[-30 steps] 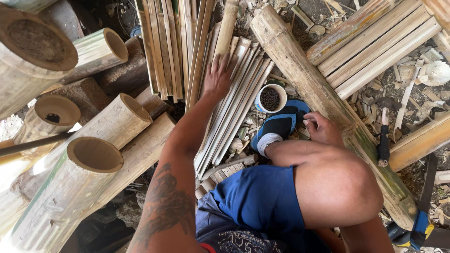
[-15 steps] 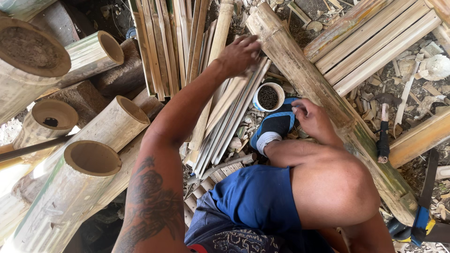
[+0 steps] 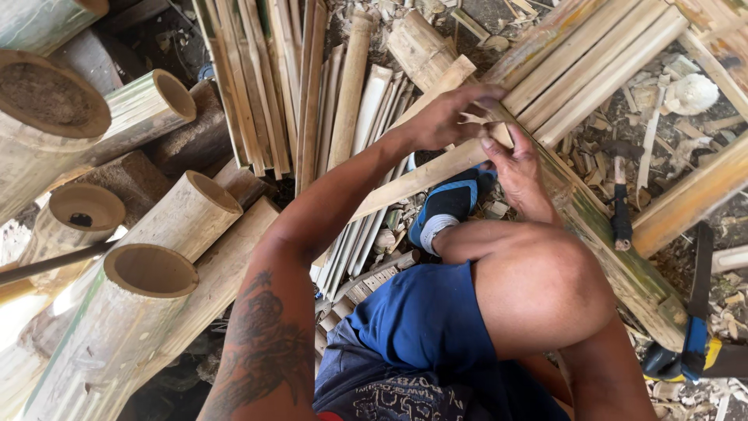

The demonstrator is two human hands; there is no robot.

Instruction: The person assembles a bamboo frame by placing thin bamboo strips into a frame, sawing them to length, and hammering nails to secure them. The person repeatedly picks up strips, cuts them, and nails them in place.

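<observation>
My left hand (image 3: 450, 117) reaches forward from a tattooed arm and closes over the far end of a pale split bamboo slat (image 3: 405, 184). My right hand (image 3: 516, 170) comes up from behind my bent knee and grips the same end of the slat from below, thumb on top. The slat slants down to the left, lifted above a loose pile of thin bamboo slats (image 3: 352, 117). A blue shoe (image 3: 447, 204) on my foot lies just under the hands.
Thick hollow bamboo culms (image 3: 148, 273) are stacked at the left. A long greenish bamboo pole (image 3: 615, 257) runs under my right knee. A dark-handled hammer (image 3: 620, 195) lies among the chips, and a tool with a blue-and-yellow handle (image 3: 693, 347) sits at lower right. Wide split planks (image 3: 600, 70) lie at the top right.
My left hand left the slat pile and swung right, carrying one slat up. My right hand rose from the pole to grip that slat's end.
</observation>
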